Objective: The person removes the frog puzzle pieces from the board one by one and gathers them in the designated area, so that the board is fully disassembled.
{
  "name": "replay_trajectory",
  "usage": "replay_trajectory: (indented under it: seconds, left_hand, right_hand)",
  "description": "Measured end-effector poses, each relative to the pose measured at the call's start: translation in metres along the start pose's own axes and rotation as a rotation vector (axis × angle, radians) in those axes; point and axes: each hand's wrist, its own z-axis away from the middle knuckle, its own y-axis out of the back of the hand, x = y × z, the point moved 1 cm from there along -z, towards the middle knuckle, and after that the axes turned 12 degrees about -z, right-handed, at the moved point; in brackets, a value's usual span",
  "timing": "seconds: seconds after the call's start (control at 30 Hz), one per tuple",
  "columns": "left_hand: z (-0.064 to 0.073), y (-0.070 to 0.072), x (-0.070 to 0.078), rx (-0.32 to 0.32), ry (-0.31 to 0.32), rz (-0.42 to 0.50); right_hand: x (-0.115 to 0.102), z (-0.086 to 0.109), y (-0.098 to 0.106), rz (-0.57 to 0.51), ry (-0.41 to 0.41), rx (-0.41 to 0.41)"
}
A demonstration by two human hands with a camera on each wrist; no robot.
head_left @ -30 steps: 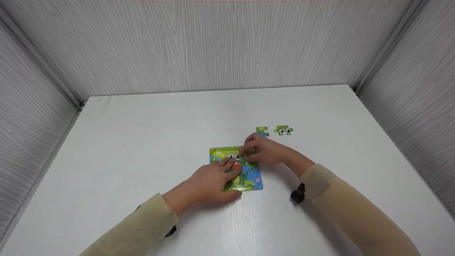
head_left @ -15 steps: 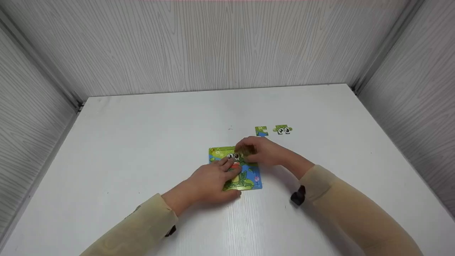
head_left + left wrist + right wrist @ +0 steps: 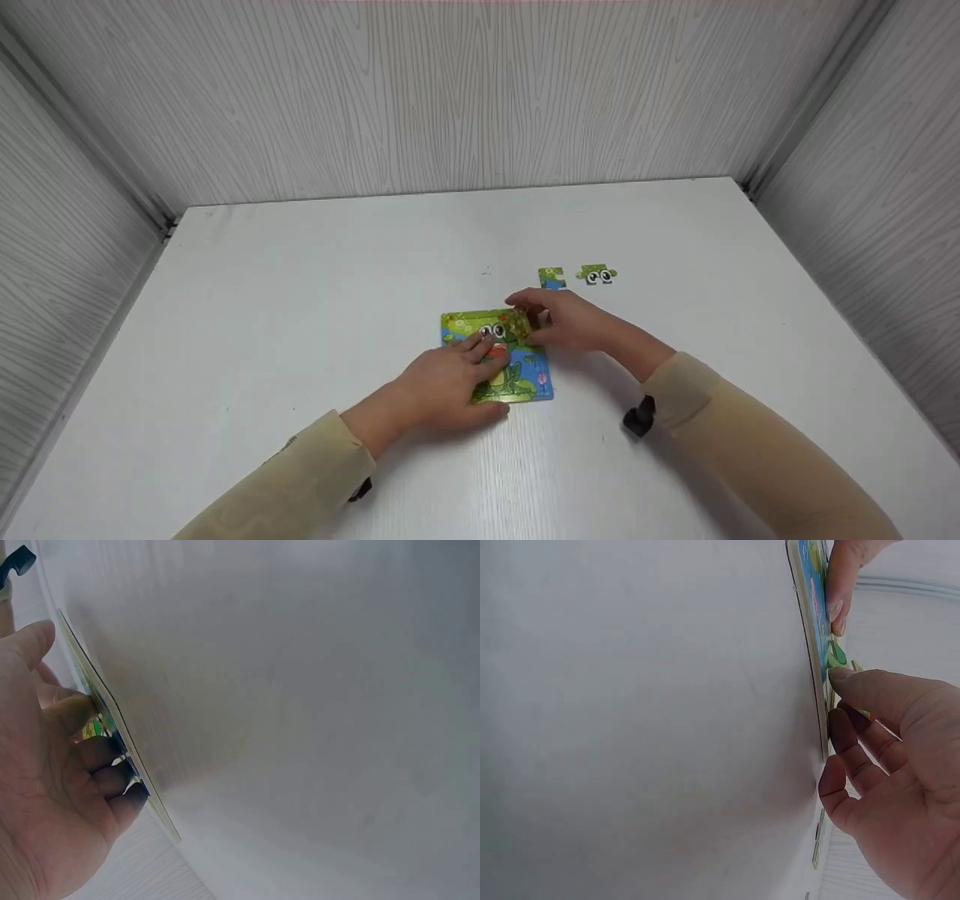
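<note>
A small frog jigsaw puzzle lies flat on the white table, its frame edged in green and blue. My left hand rests across its left and middle part with fingers extended, fingertips on the frog picture. At the upper right corner my right hand pinches a green puzzle piece, which stands tilted over the board. In the right wrist view, the right thumb is right at the board's edge and the other fingers curl behind the piece. The palm covers part of that corner.
Behind the right hand lie two loose pieces: a green and blue corner piece and a green piece with two eyes. Pale wood-grain panels enclose the table at the back and sides.
My right hand has shifted slightly right and its fingers have spread from the board, with the green piece tilted up into view. The left hand has stayed in place.
</note>
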Motion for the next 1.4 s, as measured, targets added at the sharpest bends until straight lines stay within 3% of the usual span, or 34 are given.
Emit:
replay_trajectory:
  seconds: [0.5,0.93,1.13,1.4]
  left_hand:
    - [0.000,-0.002,-0.002,0.022,-0.009,-0.012]
    - [0.000,-0.003,-0.002,0.001,-0.009,-0.026]
    - [0.000,-0.002,-0.001,-0.001,-0.006,-0.015]
    - [0.001,-0.001,-0.001,-0.019,0.006,0.020]
  right_hand:
    - [0.001,0.000,0.002,0.034,0.079,0.024]
    - [0.004,0.005,0.005,0.126,0.178,0.081]
    - [0.010,0.009,0.022,0.106,0.149,0.122]
    - [0.025,0.024,0.064,0.033,0.114,0.205]
